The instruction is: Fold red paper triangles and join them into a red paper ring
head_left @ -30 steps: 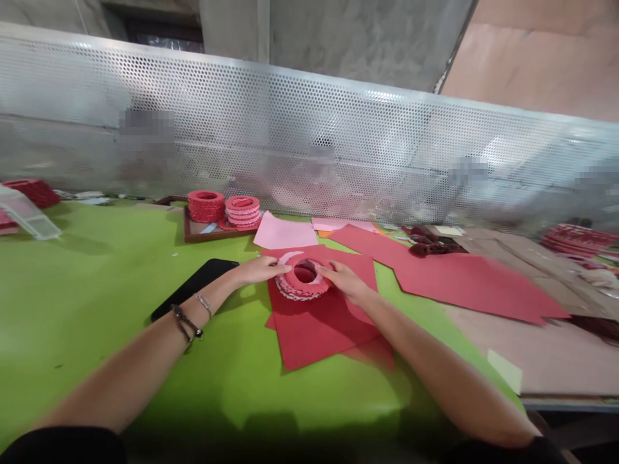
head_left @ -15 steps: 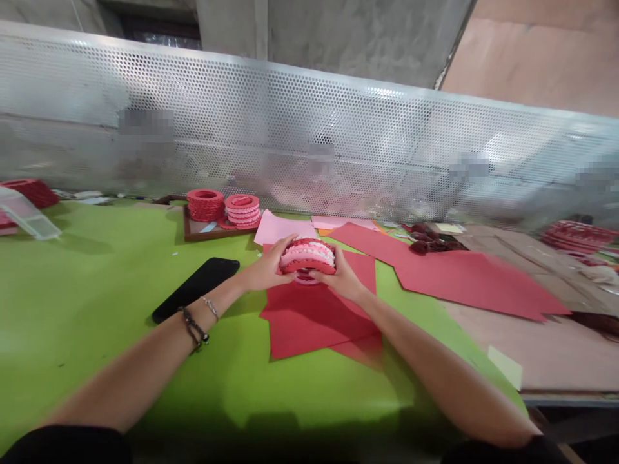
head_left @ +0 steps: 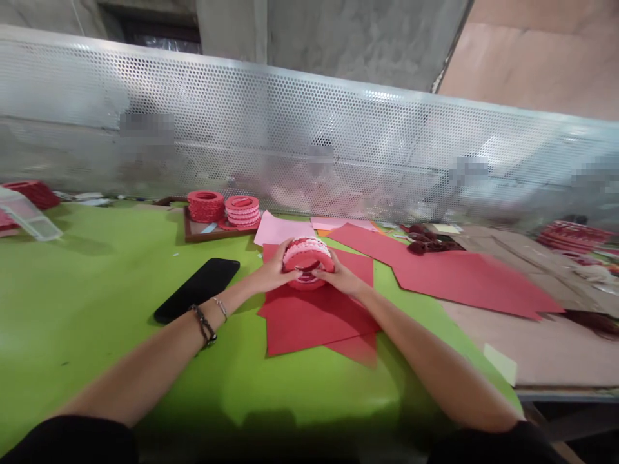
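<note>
Between my two hands is a stack of red, pink and white scalloped rings (head_left: 308, 248), tilted so its red front ring and round hole face me. My left hand (head_left: 276, 270) grips its left side, thumb across the lower front. On the opposite side my right hand (head_left: 340, 274) holds it the same way, thumb near the hole. Red paper sheets (head_left: 314, 322) lie overlapping beneath. A black phone (head_left: 198, 290) rests on the green table cover (head_left: 232, 393), left of the sheets and close to my left forearm.
Behind stands a brown tray (head_left: 193, 237) with a red ring stack (head_left: 206, 206) and a pink-red one (head_left: 242, 211). Pink paper (head_left: 283, 229) lies beside it. Larger red sheets (head_left: 464, 277) spread to the right. A perforated metal screen (head_left: 290, 129) closes off the back.
The ring stack has tipped toward me, so more of its front ring and hole shows. Both hands have kept hold of it, shifting slightly.
</note>
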The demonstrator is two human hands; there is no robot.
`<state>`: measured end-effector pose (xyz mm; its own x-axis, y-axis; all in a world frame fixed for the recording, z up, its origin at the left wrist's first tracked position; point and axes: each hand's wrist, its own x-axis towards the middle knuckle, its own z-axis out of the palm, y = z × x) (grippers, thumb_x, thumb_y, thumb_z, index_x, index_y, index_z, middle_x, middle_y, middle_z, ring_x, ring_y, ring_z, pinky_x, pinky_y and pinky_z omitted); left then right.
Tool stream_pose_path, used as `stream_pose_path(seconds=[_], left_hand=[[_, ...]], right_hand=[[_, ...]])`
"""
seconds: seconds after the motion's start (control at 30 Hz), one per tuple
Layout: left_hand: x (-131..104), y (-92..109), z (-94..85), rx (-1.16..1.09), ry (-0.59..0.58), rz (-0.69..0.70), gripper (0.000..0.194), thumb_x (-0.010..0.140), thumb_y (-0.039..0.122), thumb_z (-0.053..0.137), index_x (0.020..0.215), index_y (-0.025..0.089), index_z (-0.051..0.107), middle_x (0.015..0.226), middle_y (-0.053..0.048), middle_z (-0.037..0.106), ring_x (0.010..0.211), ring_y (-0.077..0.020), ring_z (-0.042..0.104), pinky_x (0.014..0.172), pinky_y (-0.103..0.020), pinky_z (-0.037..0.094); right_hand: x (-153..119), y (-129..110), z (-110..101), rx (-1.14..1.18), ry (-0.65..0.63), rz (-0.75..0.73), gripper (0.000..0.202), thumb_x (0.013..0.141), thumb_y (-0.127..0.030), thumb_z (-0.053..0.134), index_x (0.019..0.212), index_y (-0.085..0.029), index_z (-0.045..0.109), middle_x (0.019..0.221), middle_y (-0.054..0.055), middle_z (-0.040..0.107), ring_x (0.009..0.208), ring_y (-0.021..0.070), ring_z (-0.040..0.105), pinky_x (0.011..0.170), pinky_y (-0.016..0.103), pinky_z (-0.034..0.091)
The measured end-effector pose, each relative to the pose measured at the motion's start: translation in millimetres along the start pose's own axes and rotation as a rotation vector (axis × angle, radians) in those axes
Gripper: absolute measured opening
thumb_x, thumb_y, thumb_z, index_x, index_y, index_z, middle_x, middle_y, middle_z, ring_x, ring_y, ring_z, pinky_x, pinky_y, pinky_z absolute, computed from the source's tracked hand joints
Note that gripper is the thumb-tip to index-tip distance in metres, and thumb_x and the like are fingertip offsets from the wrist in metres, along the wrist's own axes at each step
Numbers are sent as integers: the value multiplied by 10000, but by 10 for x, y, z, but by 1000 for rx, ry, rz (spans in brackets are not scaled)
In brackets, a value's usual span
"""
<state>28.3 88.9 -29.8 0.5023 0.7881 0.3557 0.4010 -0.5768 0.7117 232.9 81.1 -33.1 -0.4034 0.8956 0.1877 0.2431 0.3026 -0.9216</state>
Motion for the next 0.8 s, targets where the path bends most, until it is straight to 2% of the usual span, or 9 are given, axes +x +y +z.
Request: stream_pose_path(seconds=[0.07, 0.13, 0.23, 0.33, 0.5, 0.63, 0.8], left_hand=[[1, -5, 13, -13, 2, -10, 772, 781, 418, 512, 1387, 169, 103, 1393, -185, 354, 1218, -271, 442, 1006, -427, 370], [6, -6, 7, -23, 8, -24, 765, 781, 440, 506, 1382, 162, 123, 1393, -190, 356, 1230, -276, 428, 1020, -436, 349], [13, 16, -21, -37, 19, -41, 764, 759, 467, 532, 1366, 151, 193, 1409, -188, 337, 1262, -289, 385, 1041, -431, 318], [19, 69, -55, -61, 50, -59, 702, 757, 473, 539, 1336, 165, 288, 1404, -150, 369, 1273, -286, 368, 1051, -407, 305], [35, 120, -90, -140, 149, -137, 533, 849, 525, 366, 1248, 183, 460, 1323, -81, 499, 1259, -254, 399, 1018, -336, 347], [64, 48, -44, -210, 182, -224, 559, 856, 577, 338, 1162, 163, 555, 1159, -99, 625, 1125, -263, 536, 913, -352, 443], [86, -35, 42, -272, 204, -244, 650, 832, 652, 288, 1061, 127, 597, 982, -126, 685, 979, -268, 616, 816, -373, 493]], right_hand=[[4, 8, 38, 2, 35, 9, 756, 741, -378, 628, 1345, -235, 196, 1345, 112, 414, 1224, 220, 432, 1044, 439, 347], [-6, -16, 22, 10, 40, 18, 766, 734, -390, 632, 1350, -245, 201, 1383, 103, 371, 1256, 216, 396, 1053, 425, 341], [-37, -96, -70, 29, -2, 34, 721, 656, -370, 706, 1277, -239, 363, 1369, 82, 407, 1254, 218, 400, 1042, 392, 362], [-71, -188, -134, 47, -18, 46, 606, 616, -356, 736, 1153, -215, 494, 1268, 80, 515, 1171, 223, 484, 997, 387, 411], [-104, -306, -55, 54, 70, 47, 366, 721, -455, 627, 971, -193, 579, 999, 63, 619, 917, 193, 596, 795, 352, 518], [-115, -344, 50, 59, 150, 57, 384, 748, -534, 560, 879, -173, 582, 788, 23, 591, 724, 148, 586, 655, 300, 522], [-118, -339, 94, 60, 214, 60, 403, 747, -565, 532, 857, -178, 544, 696, -16, 525, 612, 108, 536, 578, 260, 496]])
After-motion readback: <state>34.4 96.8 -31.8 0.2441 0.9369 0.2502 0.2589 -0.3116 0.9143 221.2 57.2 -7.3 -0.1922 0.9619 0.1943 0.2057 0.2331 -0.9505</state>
